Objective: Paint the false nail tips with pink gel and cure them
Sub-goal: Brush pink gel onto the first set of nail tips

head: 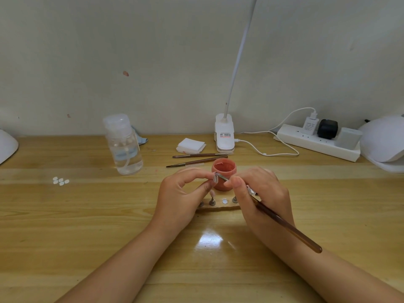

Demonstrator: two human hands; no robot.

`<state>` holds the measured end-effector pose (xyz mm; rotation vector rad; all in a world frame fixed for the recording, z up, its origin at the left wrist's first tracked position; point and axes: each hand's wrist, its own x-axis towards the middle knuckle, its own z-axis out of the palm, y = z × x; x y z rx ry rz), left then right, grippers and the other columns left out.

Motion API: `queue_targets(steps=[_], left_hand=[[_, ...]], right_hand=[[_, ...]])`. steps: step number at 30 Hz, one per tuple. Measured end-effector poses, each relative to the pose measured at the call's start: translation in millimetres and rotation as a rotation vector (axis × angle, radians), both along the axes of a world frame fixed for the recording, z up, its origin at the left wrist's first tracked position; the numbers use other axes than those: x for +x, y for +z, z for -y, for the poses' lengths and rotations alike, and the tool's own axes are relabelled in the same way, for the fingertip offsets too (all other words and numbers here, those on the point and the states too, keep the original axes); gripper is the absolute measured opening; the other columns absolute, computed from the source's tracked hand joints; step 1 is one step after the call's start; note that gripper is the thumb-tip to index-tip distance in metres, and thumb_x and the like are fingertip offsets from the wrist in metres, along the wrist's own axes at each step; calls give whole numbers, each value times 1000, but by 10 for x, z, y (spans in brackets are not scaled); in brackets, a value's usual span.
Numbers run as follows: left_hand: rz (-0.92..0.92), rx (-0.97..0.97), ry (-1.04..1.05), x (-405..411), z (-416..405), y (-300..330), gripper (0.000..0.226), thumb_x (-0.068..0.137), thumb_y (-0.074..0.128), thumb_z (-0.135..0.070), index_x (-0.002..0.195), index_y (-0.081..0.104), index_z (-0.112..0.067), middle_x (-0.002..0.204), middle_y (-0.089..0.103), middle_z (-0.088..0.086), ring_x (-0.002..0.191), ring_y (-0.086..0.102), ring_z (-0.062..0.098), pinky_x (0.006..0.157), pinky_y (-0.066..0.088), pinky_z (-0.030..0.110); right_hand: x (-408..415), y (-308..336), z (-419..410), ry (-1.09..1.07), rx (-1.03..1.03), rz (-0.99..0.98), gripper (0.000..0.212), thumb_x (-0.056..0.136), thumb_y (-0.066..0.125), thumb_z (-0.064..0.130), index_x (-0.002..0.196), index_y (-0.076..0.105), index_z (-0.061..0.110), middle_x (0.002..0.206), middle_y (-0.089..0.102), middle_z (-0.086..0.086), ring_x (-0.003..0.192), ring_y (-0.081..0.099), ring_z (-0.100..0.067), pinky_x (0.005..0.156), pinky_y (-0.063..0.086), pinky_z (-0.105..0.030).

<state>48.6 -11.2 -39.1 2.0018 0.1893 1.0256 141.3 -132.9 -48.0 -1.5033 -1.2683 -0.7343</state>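
Wooden table (87,215), plain wall behind. Left hand (181,197) pinches 1 pale false nail tip (215,178) before the open pink gel pot (223,171); right hand (262,193) grips the long brown brush (284,224). Brace wrists, use thin, even strokes.

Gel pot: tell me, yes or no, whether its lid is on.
No, the gel pot stands open behind the hands, its pink gel showing at the top with no lid on it.

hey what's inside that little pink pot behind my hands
The open pink pot holds pink gel reaching close to its rim. How deep the gel goes cannot be seen, and the pot's lower front is covered by the nail tip and brush.
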Motion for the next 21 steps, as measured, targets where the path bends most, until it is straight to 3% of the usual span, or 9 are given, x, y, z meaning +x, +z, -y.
queue_targets(steps=[11, 15, 21], left_hand=[[-13, -5, 2, -13, 12, 12, 17, 74, 70, -4, 82, 71, -19, 80, 70, -9, 85, 64, 1, 83, 48, 20], [-6, -15, -12, -22, 16, 18, 17, 74, 69, -6, 80, 70, -22, 76, 71, -7, 83, 64, 0, 83, 47, 17], [2, -23, -11, -12, 18, 15, 14, 74, 71, -4, 78, 71, -17, 76, 69, -10, 83, 64, 0, 82, 46, 14]], right_hand=[[-19, -3, 9, 19, 7, 5, 38, 95, 42, 27, 71, 67, 12, 69, 63, 8, 71, 56, -4, 70, 43, -31], [-28, -15, 37, 31, 1, -31, 34, 90, 43, 17, 64, 64, 8, 61, 60, 5, 63, 54, -6, 69, 43, -35], [-40, -3, -1, 0, 10, -50, 31, 91, 44, 21, 71, 66, 9, 69, 64, 4, 73, 55, -5, 71, 42, -31]])
